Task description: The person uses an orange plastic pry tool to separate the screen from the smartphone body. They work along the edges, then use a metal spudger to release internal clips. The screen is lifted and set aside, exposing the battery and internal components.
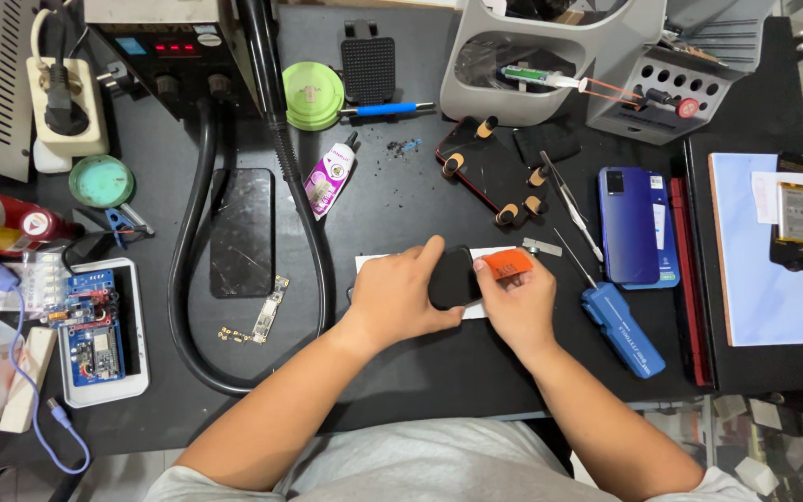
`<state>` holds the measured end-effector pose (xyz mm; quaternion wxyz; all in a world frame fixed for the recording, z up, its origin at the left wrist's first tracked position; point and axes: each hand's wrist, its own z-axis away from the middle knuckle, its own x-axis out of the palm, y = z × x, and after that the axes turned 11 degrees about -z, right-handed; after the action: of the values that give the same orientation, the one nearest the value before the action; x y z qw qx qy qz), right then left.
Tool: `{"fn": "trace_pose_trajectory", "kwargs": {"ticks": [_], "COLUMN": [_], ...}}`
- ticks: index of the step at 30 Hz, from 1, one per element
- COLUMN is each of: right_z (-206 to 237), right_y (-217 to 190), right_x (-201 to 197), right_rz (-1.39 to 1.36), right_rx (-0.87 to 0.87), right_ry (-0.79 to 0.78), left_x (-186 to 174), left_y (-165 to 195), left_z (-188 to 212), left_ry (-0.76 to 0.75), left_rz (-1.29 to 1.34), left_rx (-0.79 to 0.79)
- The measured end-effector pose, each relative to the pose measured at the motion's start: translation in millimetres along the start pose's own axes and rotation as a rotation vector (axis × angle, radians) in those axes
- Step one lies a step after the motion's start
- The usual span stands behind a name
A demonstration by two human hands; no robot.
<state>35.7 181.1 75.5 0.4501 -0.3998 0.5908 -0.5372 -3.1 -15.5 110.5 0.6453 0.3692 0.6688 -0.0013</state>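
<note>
Orange plastic catches the eye first: a small orange card point(511, 268) pinched between the thumb and fingers of the right hand point(516, 302), its edge set against the right side of a black phone-shaped part point(453, 277). That dark piece sits on a white sheet point(374, 261) at the middle of the black work mat point(401, 363), and the left hand point(397, 293) is closed around its left side, thumb stretched along the top edge.

Just to the right lie a blue-handled screwdriver point(620, 325) and a pair of tweezers point(571, 204), with a blue phone point(637, 226) beside them. Behind the hands, a dark phone held by small clips point(492, 170) rests at an angle. A small glue tube point(329, 177) lies left of it, near a thick black hose point(299, 195) that loops round a cracked black screen panel point(242, 232). Further left is a white tray with a blue circuit board point(95, 330). A grey tool rack point(597, 65) stands at the back.
</note>
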Motion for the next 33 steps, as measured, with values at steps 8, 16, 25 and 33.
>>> {"fn": "trace_pose_trajectory", "kwargs": {"ticks": [8,16,25,33], "right_z": [-4,-21,-25,-41], "right_y": [-2,-6,3,1], "right_x": [2,-6,-4,-13], "right_rz": [-0.044,-0.070,-0.089,0.042], "right_rx": [0.050,0.078,0.131,0.065], "right_ry": [-0.043,-0.194,-0.159,-0.321], "left_x": [-3,-7,-8,-6], "left_y": [-3,-8,-8,-12], "left_z": [2,2,2,2], "left_ry": [0.026,0.031,0.022,0.039], "left_rz": [0.003,0.031,0.017,0.017], "left_rx": [0.047,0.082,0.075,0.097]}}
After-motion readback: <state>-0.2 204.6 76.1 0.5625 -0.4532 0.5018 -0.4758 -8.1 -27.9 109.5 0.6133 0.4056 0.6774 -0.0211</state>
